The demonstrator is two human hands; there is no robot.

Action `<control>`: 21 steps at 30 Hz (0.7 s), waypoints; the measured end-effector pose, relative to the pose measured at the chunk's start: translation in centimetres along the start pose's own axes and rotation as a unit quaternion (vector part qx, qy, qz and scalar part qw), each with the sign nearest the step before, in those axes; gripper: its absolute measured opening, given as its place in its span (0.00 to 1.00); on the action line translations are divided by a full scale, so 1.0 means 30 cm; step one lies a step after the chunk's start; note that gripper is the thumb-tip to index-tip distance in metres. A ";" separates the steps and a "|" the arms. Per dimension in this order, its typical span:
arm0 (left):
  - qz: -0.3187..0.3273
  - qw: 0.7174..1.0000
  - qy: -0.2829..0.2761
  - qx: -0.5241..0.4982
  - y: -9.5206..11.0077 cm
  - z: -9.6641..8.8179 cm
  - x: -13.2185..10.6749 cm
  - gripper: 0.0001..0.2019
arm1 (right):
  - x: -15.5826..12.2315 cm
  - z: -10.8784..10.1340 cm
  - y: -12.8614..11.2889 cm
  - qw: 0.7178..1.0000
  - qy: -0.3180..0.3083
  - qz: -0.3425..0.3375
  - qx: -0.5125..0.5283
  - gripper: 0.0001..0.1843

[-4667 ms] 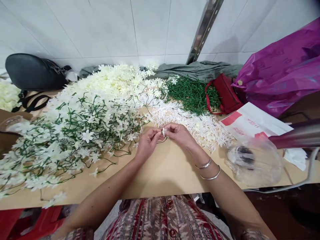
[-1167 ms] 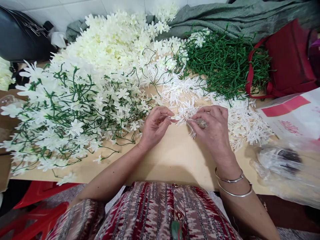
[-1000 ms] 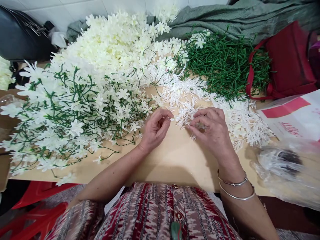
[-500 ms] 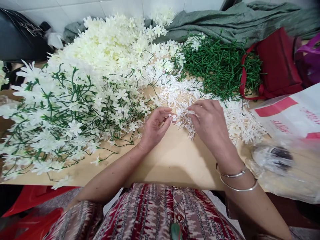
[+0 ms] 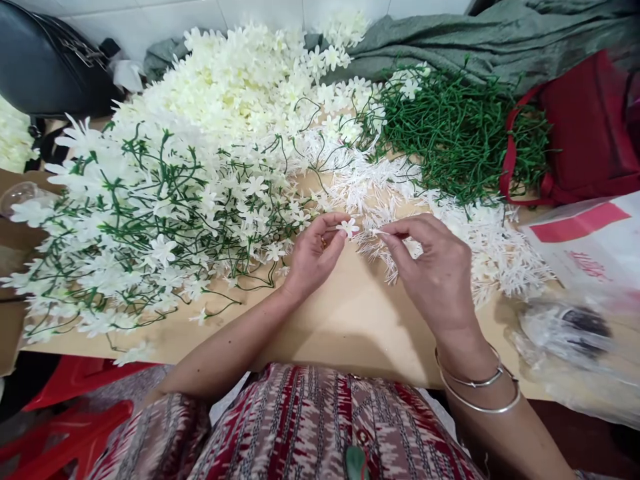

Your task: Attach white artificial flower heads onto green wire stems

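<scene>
Between thumb and fingers, my left hand point(image 5: 320, 250) pinches a small white artificial flower point(image 5: 349, 228) with its petals spread. Just to the right, my right hand point(image 5: 435, 267) is closed in a pinch on a thin white flower stamen point(image 5: 379, 231), its tip pointing at the blossom; a short gap lies between them. Behind both hands spreads a pile of white stamens point(image 5: 370, 180), continuing right of my right hand. A large heap of white flowers on green stems point(image 5: 165, 227) fills the table to the left of my left hand.
Green plastic stems point(image 5: 460, 133) are piled at the back right beside a red bag point(image 5: 590, 133). Loose white blossoms point(image 5: 240, 80) are heaped at the back. A printed plastic bag point(image 5: 590, 247) and clear plastic wrap point(image 5: 575, 340) lie right. A black bag point(image 5: 55, 60) stands back left.
My right hand has come away from the stamen pile with a stamen pinched in its fingers. The flower in my left hand now faces up more openly. The view has shifted slightly.
</scene>
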State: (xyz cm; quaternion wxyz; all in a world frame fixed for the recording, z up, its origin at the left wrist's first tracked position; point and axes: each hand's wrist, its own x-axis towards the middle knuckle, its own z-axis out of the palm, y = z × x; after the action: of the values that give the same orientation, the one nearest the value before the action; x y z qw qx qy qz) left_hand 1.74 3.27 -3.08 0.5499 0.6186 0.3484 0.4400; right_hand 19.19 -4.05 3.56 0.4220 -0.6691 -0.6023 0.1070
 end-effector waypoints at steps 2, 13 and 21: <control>0.002 1.000 -0.012 0.002 0.004 0.001 -0.002 0.15 | -0.009 0.027 -0.020 0.999 -0.006 0.006 0.046 0.06; 0.135 0.979 -0.042 0.146 0.036 0.012 -0.020 0.11 | -0.012 0.091 -0.011 0.994 -0.025 0.102 0.041 0.06; 0.043 0.996 -0.050 0.061 0.028 0.004 -0.017 0.12 | -0.008 0.098 -0.020 0.975 -0.045 0.173 0.135 0.07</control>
State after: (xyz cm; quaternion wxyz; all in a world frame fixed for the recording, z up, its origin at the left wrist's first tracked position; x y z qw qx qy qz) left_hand 1.62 2.62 -2.32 0.5084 0.6865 0.3197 0.4098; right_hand 16.79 -3.03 2.07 0.4561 -0.6941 -0.4760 0.2891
